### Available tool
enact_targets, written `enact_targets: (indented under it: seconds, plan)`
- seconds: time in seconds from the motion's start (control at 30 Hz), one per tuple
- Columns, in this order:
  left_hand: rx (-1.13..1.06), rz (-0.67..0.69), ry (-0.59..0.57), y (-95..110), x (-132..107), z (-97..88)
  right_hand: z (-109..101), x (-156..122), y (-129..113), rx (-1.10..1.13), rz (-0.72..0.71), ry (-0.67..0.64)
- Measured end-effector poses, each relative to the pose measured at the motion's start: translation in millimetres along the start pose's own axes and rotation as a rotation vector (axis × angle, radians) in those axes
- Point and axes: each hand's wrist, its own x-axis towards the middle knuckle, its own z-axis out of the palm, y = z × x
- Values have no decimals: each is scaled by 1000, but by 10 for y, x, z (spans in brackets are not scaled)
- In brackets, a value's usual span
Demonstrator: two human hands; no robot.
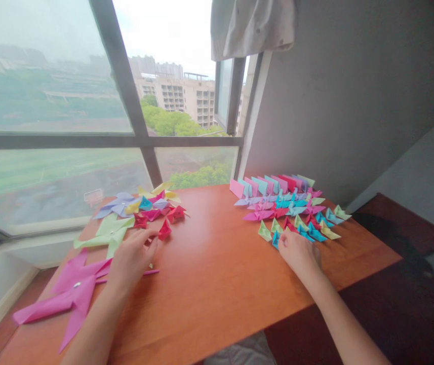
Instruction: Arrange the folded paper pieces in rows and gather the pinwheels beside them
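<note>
My left hand (133, 256) rests on the wooden table (217, 274), its fingers curled beside a small red folded paper piece (164, 229) and over the stick of a big pink paper pinwheel (68, 294). Whether it grips anything I cannot make out. My right hand (298, 251) lies at the near edge of a spread of small folded paper pieces (296, 213) in pink, blue, green and red, fingers bent and touching a blue piece (276, 239).
A light green pinwheel (108, 234), a purple one (120, 204) and several small folded pieces lie at the table's left. A row of folded paper squares (270, 185) stands at the back right. A large window is behind; a grey wall on the right.
</note>
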Motion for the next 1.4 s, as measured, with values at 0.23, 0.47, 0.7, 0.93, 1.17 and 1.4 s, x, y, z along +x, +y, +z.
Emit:
enact_targets:
  seconds: [0.23, 0.47, 0.7, 0.93, 1.17, 1.4]
  plan:
    - [10, -4, 3, 17, 2, -11, 3, 14, 15, -6, -34, 17]
    - [3, 7, 11, 31, 2, -25, -74, -22, 35, 16, -38, 16]
    - [-7, 14, 13, 33, -1, -35, -95, -39, 296, 65, -42, 130]
    - [-19, 9, 7, 56, -3, -33, 272, -334, 327, 266, -267, 229]
    - [-29, 14, 18, 57, 7, -34, 517, -343, 322, 254, -264, 149]
    - [-21, 9, 12, 62, 11, -34, 532, -299, 392, 244, -245, 125]
